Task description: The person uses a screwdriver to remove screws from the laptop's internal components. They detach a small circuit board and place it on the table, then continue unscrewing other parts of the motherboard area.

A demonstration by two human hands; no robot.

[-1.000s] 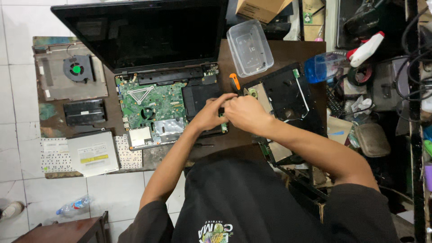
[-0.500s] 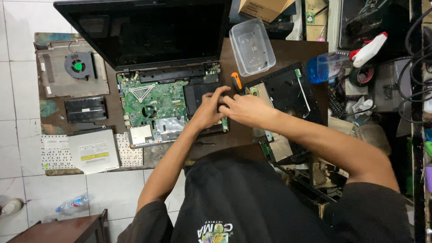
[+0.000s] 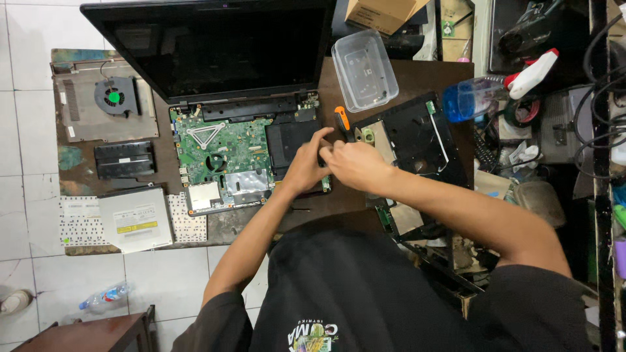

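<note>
Green circuitry is showing across the laptop motherboard, which is lying exposed in the opened laptop base so both hands can reach it. The left hand and right hand are meeting at its right edge, fingers curled close; whether they are pinching anything I cannot tell. An orange-handled screwdriver is lying just beside them.

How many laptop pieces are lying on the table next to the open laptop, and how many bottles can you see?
Fan panel: 1
Black battery: 1
Silver disc drive: 1
White keyboard: 1
Blue spray bottle: 1
Clear floor bottle: 1
Total: 6
</note>
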